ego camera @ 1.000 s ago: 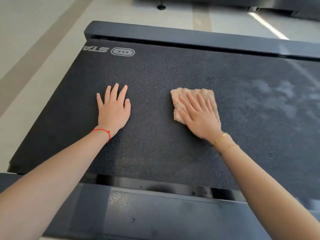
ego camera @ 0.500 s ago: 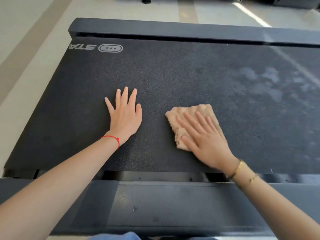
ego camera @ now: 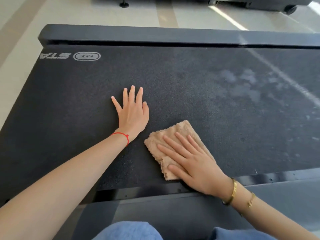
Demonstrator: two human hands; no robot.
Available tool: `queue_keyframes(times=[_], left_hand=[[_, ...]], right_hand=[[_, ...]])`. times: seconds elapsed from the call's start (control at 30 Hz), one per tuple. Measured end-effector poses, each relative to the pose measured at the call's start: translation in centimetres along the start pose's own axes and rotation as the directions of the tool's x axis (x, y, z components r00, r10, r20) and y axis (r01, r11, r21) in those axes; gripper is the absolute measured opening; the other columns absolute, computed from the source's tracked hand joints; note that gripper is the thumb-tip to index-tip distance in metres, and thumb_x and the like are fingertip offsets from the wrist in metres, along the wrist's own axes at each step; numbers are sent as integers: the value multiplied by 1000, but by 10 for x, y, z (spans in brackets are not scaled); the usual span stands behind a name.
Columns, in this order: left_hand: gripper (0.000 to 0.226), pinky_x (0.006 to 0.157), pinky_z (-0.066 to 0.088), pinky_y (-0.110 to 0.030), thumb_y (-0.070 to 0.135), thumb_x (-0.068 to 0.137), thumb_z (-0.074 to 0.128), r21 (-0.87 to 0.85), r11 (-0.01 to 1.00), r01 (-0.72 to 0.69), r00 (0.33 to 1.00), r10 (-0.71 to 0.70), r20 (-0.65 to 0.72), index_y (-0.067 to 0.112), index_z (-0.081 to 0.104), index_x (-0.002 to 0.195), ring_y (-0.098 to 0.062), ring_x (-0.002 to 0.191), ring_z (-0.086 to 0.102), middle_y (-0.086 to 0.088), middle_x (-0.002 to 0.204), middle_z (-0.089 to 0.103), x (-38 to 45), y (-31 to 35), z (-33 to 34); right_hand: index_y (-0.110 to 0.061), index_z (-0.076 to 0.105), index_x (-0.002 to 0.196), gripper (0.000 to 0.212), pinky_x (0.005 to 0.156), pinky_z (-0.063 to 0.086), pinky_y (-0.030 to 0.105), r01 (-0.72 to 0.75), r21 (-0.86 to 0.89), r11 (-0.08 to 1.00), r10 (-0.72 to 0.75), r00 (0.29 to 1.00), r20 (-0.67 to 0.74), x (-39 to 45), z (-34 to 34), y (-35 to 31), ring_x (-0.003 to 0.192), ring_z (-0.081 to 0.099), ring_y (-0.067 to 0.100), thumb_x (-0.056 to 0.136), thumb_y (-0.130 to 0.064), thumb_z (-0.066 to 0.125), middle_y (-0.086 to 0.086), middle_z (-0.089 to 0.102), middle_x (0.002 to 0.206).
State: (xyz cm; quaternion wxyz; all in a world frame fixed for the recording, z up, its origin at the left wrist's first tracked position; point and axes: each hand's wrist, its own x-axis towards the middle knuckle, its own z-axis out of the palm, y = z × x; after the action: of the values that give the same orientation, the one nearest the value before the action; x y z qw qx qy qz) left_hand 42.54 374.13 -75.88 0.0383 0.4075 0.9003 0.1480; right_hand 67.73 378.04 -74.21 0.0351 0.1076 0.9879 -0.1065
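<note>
Terry cloth [ego camera: 180, 129], tan and folded into a rough square, lies flat on the black treadmill belt [ego camera: 190, 87], close to the belt's near edge and a little right of the middle. The person's right hand [ego camera: 195, 167] lies on top of it, palm down, and covers its near right part. Its fingers [ego camera: 173, 144] are straight and slightly fanned, pressing the cloth onto the belt rather than curling round it, and the thumb lies on the cloth's near part. The left hand [ego camera: 133, 115] is just beside the cloth, to the left and a bit farther away. It is planted flat on the bare belt with its fingers [ego camera: 131, 96] stretched out and spread, holding nothing. The two hands do not touch. The left wrist wears a red string bracelet [ego camera: 124, 136], and the cloth's left corner comes near it. On the right wrist sit a gold bangle [ego camera: 232, 193] and a thinner gold chain [ego camera: 251, 200]. Pale, dusty smudges [ego camera: 242, 80] mark the belt to the far right, well apart from the cloth. A white logo [ego camera: 86, 56] is printed at the belt's far left corner. One dark side rail [ego camera: 155, 34] runs along the far edge and another [ego camera: 173, 213] along the near edge, where knees in blue jeans [ego camera: 128, 231] show.
</note>
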Motion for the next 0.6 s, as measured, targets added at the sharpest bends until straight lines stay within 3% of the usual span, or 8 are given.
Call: queue_keyframes(times=[0.17,0.4,0.5,0.6], left_hand=[[56,117,-3,-66,32,105,26,34,999,4,1000,-3,-11,23,13,158,-27,153,1,-4,166,9,17,19,8],[57,119,1,-63,37,104,25,89,995,51,998,-48,-38,25,12,158,-26,153,2,-3,166,10,25,32,22],[57,119,3,-62,38,103,26,96,994,51,997,-46,-57,26,15,158,-24,153,4,-3,165,12,25,31,24],[57,120,4,-61,38,102,27,109,993,55,997,-49,-60,27,17,157,-23,153,4,-2,165,13,26,31,24]], right_hand=[[-47,6,154,55,123,-4,39,-204,-5,979,204,978,-37,26,-18,74,152,-6,16,101,-59,13,-20,1,163],[-41,5,156,54,122,-8,44,-420,54,906,423,905,-51,148,-46,184,152,-8,25,104,-51,16,-13,-4,165],[-39,3,157,55,121,-9,48,-346,45,937,347,937,-37,193,-46,167,152,-10,28,104,-50,15,-10,-6,165],[-37,4,157,55,120,-11,46,-110,5,994,111,993,-45,196,-35,141,152,-8,27,105,-48,18,-9,-2,165]])
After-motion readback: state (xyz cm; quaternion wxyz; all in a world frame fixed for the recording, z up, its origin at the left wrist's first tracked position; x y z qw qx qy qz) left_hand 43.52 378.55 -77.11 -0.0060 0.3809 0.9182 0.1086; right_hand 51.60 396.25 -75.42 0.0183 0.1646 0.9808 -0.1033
